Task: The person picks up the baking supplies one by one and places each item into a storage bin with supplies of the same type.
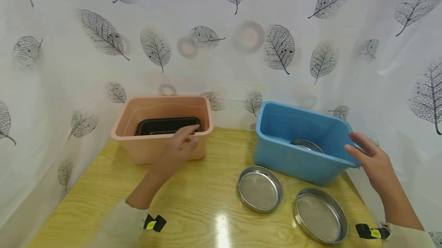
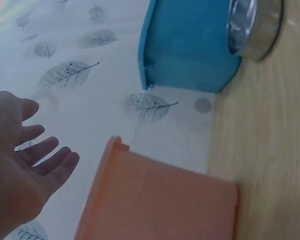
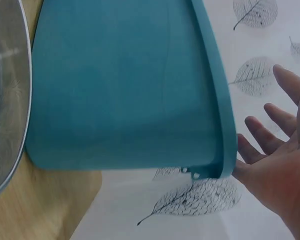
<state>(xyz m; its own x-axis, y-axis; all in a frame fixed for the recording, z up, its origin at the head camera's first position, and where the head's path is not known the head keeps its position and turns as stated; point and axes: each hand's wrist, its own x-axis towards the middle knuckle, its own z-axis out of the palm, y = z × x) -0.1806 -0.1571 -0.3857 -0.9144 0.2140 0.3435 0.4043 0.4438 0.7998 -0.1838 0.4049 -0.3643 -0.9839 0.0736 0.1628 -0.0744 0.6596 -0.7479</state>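
Note:
My left hand hovers over the near rim of the peach plastic bin, its fingers loosely bent with nothing between them. Inside that bin lies a black tray-like thing, partly hidden by the wall. Over at the right end of the blue plastic bin, my right hand is beside the rim with fingers spread and holds nothing. A round metal sieve shows partly inside the blue bin. In front of it, two more round metal sieves, a left one and a right one, lie on the table.
Both bins stand on a yellow wood-grain table, near its back edge. Behind and at the sides hangs a white sheet printed with grey leaves. Each wrist wears a black strap device.

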